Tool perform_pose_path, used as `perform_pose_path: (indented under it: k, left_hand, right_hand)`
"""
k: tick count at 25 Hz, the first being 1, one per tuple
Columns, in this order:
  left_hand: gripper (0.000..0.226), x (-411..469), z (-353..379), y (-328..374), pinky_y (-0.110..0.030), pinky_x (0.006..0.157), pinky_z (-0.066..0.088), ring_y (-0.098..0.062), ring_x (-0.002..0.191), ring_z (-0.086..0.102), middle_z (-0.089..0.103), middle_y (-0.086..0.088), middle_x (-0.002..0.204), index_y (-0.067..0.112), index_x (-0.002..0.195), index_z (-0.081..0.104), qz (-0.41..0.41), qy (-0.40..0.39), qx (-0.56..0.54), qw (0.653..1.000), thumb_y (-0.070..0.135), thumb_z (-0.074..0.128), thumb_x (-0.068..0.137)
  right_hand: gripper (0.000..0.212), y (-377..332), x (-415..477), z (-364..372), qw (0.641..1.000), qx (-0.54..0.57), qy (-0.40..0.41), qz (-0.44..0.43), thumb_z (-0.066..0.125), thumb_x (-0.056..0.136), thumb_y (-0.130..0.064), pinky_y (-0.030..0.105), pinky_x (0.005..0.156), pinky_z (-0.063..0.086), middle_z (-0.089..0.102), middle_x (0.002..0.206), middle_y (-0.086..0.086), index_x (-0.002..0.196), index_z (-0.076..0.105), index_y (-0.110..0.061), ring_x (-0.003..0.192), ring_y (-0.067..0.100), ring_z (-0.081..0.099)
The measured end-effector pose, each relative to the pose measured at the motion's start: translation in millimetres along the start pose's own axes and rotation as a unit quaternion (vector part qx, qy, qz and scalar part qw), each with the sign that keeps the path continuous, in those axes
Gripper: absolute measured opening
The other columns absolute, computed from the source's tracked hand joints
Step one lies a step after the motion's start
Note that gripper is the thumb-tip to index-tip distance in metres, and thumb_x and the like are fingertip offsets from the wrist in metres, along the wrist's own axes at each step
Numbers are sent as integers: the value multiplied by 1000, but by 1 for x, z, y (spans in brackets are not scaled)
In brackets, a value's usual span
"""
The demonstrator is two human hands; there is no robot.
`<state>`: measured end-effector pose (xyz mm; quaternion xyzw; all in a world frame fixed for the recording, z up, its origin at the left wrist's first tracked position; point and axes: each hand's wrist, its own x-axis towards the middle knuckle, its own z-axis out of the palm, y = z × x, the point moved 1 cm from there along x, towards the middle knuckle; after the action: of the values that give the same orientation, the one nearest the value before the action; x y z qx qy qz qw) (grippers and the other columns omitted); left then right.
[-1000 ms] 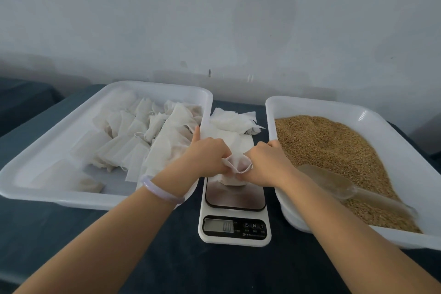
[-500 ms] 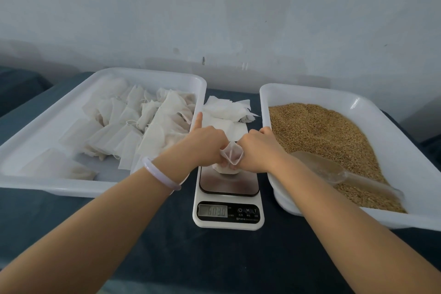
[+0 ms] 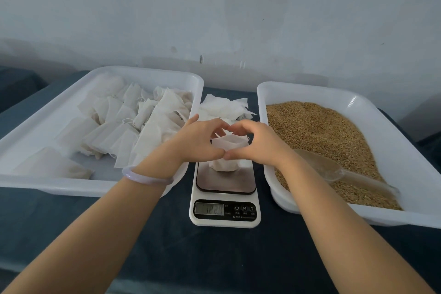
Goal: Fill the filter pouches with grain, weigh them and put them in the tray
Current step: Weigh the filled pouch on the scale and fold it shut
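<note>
Centre of frame: filter pouch [image 3: 229, 143] stands on scale [image 3: 225, 213] platform, mouth spread wide. Left hand [image 3: 196, 142] and right hand [image 3: 256, 144] curl round pouch rim, each pinching one side, fingertips nearly meeting behind it. Left of frame: tray [image 3: 47, 182] holding filled pouches [image 3: 133, 126]. Right of frame: grain [image 3: 315, 131] in second tray [image 3: 381, 218], scoop [image 3: 322, 167] lying on grain. Scale digits too blurred to read.

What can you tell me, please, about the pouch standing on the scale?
The pouch is small, white and looks like thin filter paper or mesh. It stands upright on the plate of the scale, its rounded base bulging as if filled. The left hand and right hand pinch its rim from either side, holding the mouth open. Its contents are hidden.
</note>
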<state>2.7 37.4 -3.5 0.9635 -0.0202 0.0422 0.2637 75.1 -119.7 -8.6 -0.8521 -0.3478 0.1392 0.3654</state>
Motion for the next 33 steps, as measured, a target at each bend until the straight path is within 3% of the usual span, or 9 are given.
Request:
perform_pose_path:
  k: [10,14,22,25,27,28,30,31,33]
  left_hand:
    - [62,-3,-2,5,-40,112,25,12,83,45,44,34,85,24,121,57,-7,6,-7,1000,41,50,62]
    - [61,-5,-4,8,-36,110,26,-1,89,45,46,28,86,23,121,57,-7,2,-6,1000,39,47,63]
    - [64,-7,-5,10,-37,112,22,-5,100,48,59,14,101,23,124,55,-19,-12,-13,1000,37,45,63]
    - [63,-5,-5,9,-39,116,13,-13,108,53,66,6,111,24,130,49,-21,-45,63,997,38,52,69]
    - [54,-4,-1,8,-41,117,4,-14,102,58,67,5,99,25,131,47,-17,-71,133,988,31,58,79]
    - [43,-4,1,8,-42,118,4,-11,91,59,65,8,88,26,124,52,-12,-68,133,989,28,58,81]
    - [3,-2,1,5,-42,116,11,-2,64,49,50,15,60,27,82,59,5,-26,81,996,24,59,84]
    - [24,0,3,2,-42,114,16,-3,57,44,42,14,51,27,63,50,6,0,61,998,24,59,85]
    - [43,2,1,-1,-40,106,25,-8,60,41,36,12,46,28,50,37,-8,15,32,999,26,61,86]
  right_hand:
    - [63,2,-1,1,1000,8,14,2,83,49,-52,27,92,44,62,110,-18,107,60,-40,110,0,54]
    - [62,3,0,2,1000,11,18,1,83,48,-51,28,93,46,64,107,-18,105,62,-37,108,0,55]
    - [62,2,-1,1,1000,-1,12,8,82,49,-52,32,93,47,63,107,-16,105,62,-36,106,4,56]
    - [62,-2,-5,1,1000,-21,18,-7,84,52,-49,29,90,45,61,108,-16,106,55,-36,106,5,54]
    - [54,-3,-10,-1,999,-13,31,-35,83,56,-48,24,82,43,57,101,-19,97,50,-34,99,2,52]
    - [47,-4,-12,-2,998,-13,29,-50,81,60,-49,22,77,41,55,96,-20,92,51,-33,94,-2,51]
    - [31,-5,-14,-2,997,-43,17,-69,75,68,-52,18,69,35,55,86,-20,86,57,-34,81,-4,48]
    - [27,-5,-14,-2,995,-67,15,-71,73,71,-53,17,66,32,55,82,-19,86,61,-34,76,-3,47]
    - [30,-4,-13,-1,993,-104,23,-59,71,71,-56,13,61,29,55,78,-15,88,69,-31,71,-1,47]
